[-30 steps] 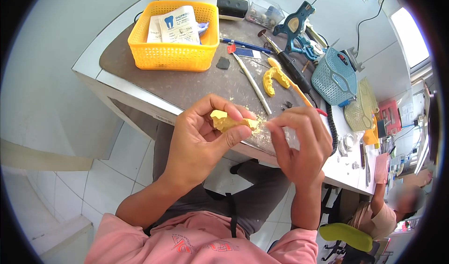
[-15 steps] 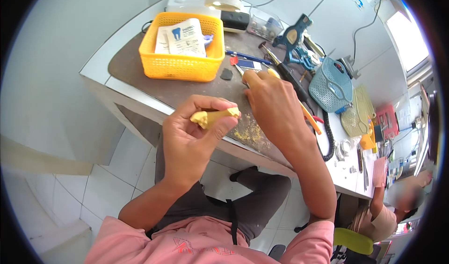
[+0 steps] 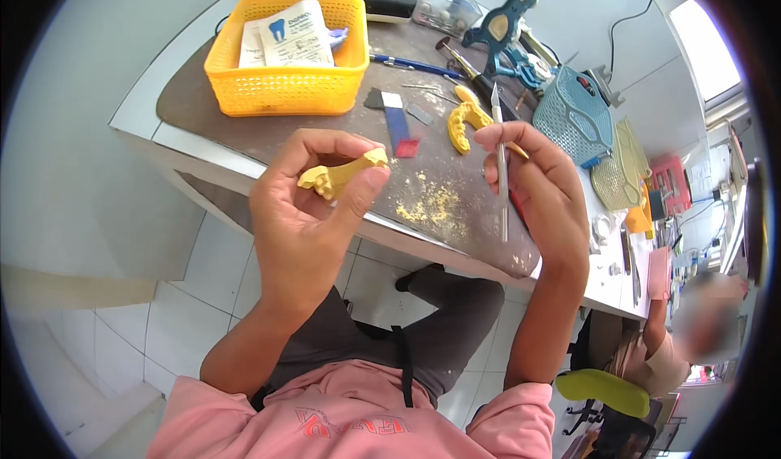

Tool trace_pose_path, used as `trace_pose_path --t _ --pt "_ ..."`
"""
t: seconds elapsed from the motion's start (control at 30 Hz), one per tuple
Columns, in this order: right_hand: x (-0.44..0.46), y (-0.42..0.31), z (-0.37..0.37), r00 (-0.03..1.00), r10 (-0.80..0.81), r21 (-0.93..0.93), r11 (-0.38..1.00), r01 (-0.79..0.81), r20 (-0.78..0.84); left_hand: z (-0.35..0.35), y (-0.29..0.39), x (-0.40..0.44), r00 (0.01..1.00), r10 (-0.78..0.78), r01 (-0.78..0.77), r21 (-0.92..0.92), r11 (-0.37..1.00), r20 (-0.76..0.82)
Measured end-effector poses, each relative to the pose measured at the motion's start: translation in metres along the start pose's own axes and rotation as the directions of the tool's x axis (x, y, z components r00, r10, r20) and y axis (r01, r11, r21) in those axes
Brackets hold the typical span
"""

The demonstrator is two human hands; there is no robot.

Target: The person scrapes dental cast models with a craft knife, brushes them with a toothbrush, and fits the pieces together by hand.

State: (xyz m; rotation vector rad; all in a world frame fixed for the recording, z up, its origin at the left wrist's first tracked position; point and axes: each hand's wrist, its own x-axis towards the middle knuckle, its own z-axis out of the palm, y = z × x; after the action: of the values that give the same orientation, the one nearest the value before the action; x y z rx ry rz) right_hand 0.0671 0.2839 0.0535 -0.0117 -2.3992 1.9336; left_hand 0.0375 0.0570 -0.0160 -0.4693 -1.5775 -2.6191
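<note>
Near the desk's front edge, my left hand grips a yellow dental cast piece between thumb and fingers. To the right, my right hand pinches a slim silver craft knife, its blade pointing up and away from me. Just beyond that hand lies a second, curved yellow cast. Yellow crumbs are scattered on the brown desktop between my hands. A blue and red strip lies behind the crumbs, beside small dark pieces.
A yellow basket with paper packets stands at the back left. Behind the right hand are a black handpiece, a blue articulator and a blue-grey basket. A co-worker sits at the far right.
My right hand has picked up the craft knife from the desk and drawn it back to the right. The blue and red strip has shifted and turned. My left hand still holds the cast piece.
</note>
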Motion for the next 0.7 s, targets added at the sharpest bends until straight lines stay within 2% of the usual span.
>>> trace_pose_path --t 0.07,0.13,0.2,0.23,0.33,0.4,0.43,0.47,0.57,0.6,0.67,0.7 --pt "-0.013 0.002 -0.001 1.0 0.011 0.043 0.999 -0.011 0.01 0.001 -0.001 0.0 1.0 -0.009 0.009 0.006 1.0 0.009" --pt "-0.032 0.005 -0.001 0.999 -0.043 0.01 0.999 0.043 -0.015 0.002 -0.003 -0.001 1.0 0.021 -0.02 0.045 0.999 -0.01" --pt "-0.056 0.012 -0.005 0.996 -0.053 0.012 0.998 0.054 -0.078 0.004 -0.001 -0.004 1.0 -0.01 0.011 0.061 0.998 -0.011" --pt "-0.069 0.019 -0.015 0.971 -0.238 -0.204 0.952 0.226 -0.035 0.006 -0.001 -0.005 1.0 -0.021 0.023 0.074 0.997 -0.019" --pt "-0.092 0.037 -0.014 0.833 -0.552 -0.574 0.67 0.47 0.037 0.01 -0.003 -0.011 0.999 -0.014 0.01 0.076 0.997 0.05" --pt "-0.11 0.041 0.004 0.858 -0.492 -0.702 0.663 0.261 -0.146 0.016 -0.006 -0.016 0.996 -0.024 0.015 0.101 0.995 0.089" --pt "-0.112 0.05 0.011 0.79 -0.572 -0.689 0.664 0.29 -0.219 0.019 -0.007 -0.019 0.992 -0.029 0.013 0.124 0.992 0.124" --pt "-0.113 0.052 0.013 0.788 -0.572 -0.689 0.666 0.285 -0.227 0.021 -0.007 -0.021 0.991 -0.03 0.013 0.126 0.992 0.132" --pt "-0.11 0.054 0.013 0.776 -0.629 -0.773 0.515 0.371 -0.047 0.024 -0.008 -0.026 0.986 -0.045 0.011 0.206 0.978 0.162" --pt "-0.11 0.056 0.011 0.775 -0.63 -0.771 0.518 0.37 -0.051 0.025 -0.009 -0.026 0.985 -0.034 -0.001 0.205 0.979 0.169" --pt "-0.109 0.06 0.009 0.763 -0.646 -0.83 0.411 0.377 0.026 0.026 -0.011 -0.027 0.984 -0.017 -0.02 0.207 0.978 0.177" --pt "-0.112 0.057 0.008 0.758 -0.652 -0.826 0.413 0.384 0.026 0.025 -0.011 -0.026 0.983 -0.002 -0.037 0.212 0.977 0.184"
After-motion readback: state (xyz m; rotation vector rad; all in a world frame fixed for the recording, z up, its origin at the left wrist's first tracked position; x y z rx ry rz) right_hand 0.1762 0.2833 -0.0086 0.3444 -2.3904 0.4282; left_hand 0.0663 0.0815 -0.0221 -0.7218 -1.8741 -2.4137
